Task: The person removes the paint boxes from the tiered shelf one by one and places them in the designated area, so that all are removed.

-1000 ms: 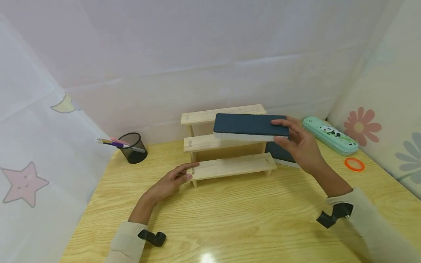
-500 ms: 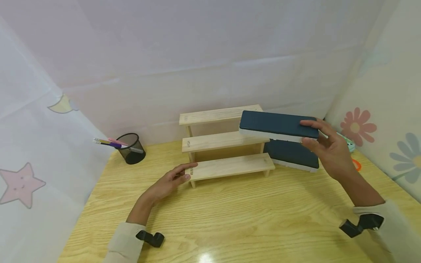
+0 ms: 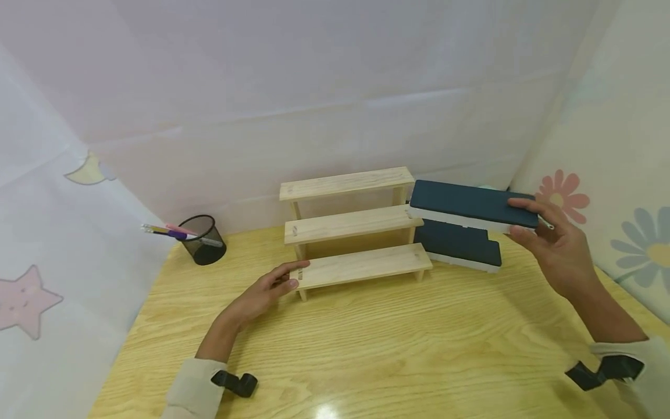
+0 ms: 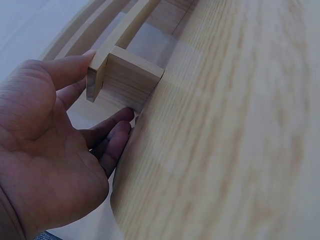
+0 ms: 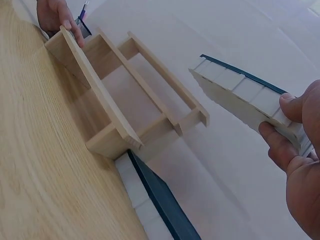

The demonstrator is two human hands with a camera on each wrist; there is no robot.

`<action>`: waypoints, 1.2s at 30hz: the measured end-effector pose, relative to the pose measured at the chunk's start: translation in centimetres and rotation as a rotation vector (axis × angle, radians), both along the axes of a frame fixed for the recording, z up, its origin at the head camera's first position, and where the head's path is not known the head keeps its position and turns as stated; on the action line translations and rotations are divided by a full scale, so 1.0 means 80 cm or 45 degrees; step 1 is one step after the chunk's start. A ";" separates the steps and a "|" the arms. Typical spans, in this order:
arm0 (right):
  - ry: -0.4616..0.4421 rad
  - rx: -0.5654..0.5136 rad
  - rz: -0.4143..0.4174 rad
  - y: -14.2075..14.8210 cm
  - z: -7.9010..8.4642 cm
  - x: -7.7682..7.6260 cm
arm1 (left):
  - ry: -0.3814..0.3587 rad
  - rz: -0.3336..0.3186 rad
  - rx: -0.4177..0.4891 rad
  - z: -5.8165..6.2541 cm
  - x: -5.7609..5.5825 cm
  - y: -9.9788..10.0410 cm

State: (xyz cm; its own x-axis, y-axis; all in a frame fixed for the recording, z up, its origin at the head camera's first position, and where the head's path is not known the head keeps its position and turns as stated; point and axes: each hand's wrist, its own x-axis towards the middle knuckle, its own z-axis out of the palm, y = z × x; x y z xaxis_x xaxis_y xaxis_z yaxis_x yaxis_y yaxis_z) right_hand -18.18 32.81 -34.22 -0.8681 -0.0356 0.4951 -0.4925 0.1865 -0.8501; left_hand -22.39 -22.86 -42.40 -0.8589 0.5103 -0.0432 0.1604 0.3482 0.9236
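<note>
A three-step wooden shelf stands on the table. My left hand holds the left end of its lowest board, the thumb at the front edge and a finger across the top; its other fingers curl below, beside the leg. My right hand grips the right end of a flat box with a dark blue top and white sectioned sides, thumb on one face and fingers on the other. This box is raised above a similar blue-topped box, which lies on the table against the shelf's right side.
A black mesh pen cup leans at the back left, pens sticking out to the left. Behind the raised box, a mint-green pencil case is mostly hidden. A pale cloth wall closes off the back.
My right hand has carried the raised box to the right, away from the shelf, uncovering its upper boards. The orange ring and most of the pencil case are now hidden. My left hand stays put.
</note>
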 end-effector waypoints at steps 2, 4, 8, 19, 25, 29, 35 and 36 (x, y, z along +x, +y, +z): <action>-0.018 0.032 -0.039 0.007 -0.003 0.005 | 0.000 -0.001 0.003 0.000 0.000 0.000; -0.020 0.061 -0.072 0.014 -0.006 0.008 | 0.003 -0.006 0.006 0.000 0.000 0.000; -0.009 0.069 -0.111 0.028 -0.013 0.012 | 0.015 -0.015 0.010 0.000 -0.001 0.000; 0.000 0.264 -0.267 0.050 -0.036 0.024 | 0.014 -0.022 0.016 0.001 0.000 0.001; -0.054 0.313 -0.305 0.056 -0.050 0.028 | 0.011 -0.009 0.016 0.000 0.000 0.000; -0.073 0.321 -0.310 0.060 -0.057 0.032 | 0.013 -0.015 0.026 0.000 -0.001 0.000; -0.078 0.343 -0.302 0.067 -0.066 0.038 | 0.016 -0.022 0.030 0.000 -0.001 0.000; -0.084 0.343 -0.299 0.068 -0.067 0.040 | 0.015 -0.023 0.029 0.000 -0.001 0.000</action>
